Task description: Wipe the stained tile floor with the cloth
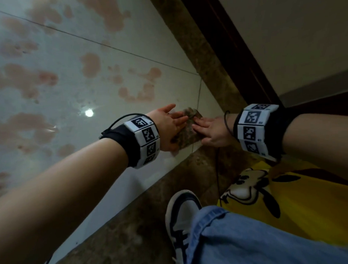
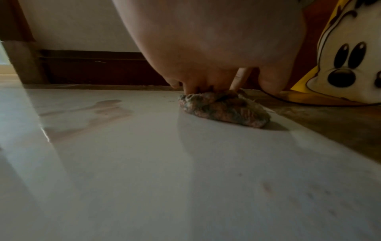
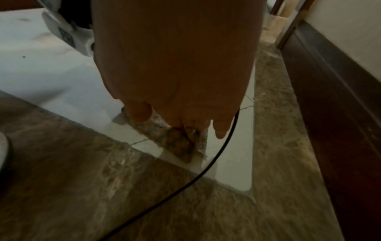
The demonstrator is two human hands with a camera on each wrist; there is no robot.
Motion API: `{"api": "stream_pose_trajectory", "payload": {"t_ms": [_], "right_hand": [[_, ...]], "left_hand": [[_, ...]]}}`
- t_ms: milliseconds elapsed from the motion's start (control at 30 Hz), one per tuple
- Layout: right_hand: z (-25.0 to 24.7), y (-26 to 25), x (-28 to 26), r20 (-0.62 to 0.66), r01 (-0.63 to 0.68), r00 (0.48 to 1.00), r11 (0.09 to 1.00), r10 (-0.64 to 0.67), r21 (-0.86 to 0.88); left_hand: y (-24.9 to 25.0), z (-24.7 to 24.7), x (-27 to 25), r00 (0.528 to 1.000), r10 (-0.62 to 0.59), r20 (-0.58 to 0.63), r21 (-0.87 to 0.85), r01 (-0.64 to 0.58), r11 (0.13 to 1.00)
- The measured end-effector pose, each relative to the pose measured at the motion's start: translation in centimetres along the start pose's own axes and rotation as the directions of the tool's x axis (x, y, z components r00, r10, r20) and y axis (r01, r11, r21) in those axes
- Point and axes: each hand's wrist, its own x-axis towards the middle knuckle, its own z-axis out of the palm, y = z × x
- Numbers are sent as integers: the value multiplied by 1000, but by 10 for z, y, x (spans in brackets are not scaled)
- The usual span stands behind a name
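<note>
Broadly, the pale tile floor (image 1: 69, 96) fills the head view from nine o'clock round to twelve, and pinkish stains (image 1: 90, 64) are scattered all over it, the nearest patch sitting at about eleven o'clock from the hands. A brown speckled border strip (image 1: 210, 71) runs along the wall at one o'clock and turns across the near side at six, where a shoe (image 1: 182, 214) and a denim leg (image 1: 251, 237) stand. A yellow cartoon-printed item (image 1: 269, 187) lies at four o'clock.

Smaller, in the corner where the border turns, the cloth (image 1: 186, 129) lies bunched on the tile. The left hand (image 1: 167, 128) rests on its nine o'clock side with fingers straight and slightly spread; the right hand (image 1: 212, 132) lies on its three o'clock side, fingers stretched flat on top. Neither hand curls round it.

Likely risks: the cloth already looks mottled and soiled, so pushing it over the stains could smear them rather than lift them. Flat, ungripping fingers may slide off the wad, letting it roll or unfold. A thin black cable (image 3: 216, 156) hangs by the right wrist and could drag through the wet patches. Glossy wet tile may also be slippery underfoot.
</note>
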Motion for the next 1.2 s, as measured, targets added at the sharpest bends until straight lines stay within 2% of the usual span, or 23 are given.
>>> {"api": "stream_pose_trajectory", "payload": {"t_ms": [367,533,833,1100,1200], "right_hand": [[11,19,3,23,-58,998,998,59,-38],[13,24,6,-18,-52,998,998,53,21],[-26,9,22,-103,-55,993,998,53,-16],[-57,-1,30,-168,0,986,1000,-5,-28],[-75,-7,34,-179,-3,984,996,-14,-94]], "left_hand": [[23,-13,28,1000,-17,-23,133,20,991],[8,-14,26,999,-50,-10,70,50,996],[-31,-15,11,987,-158,12,121,155,980],[-54,5,-8,963,-266,-29,52,268,962],[-65,7,-14,952,-304,-22,10,305,952]]}}
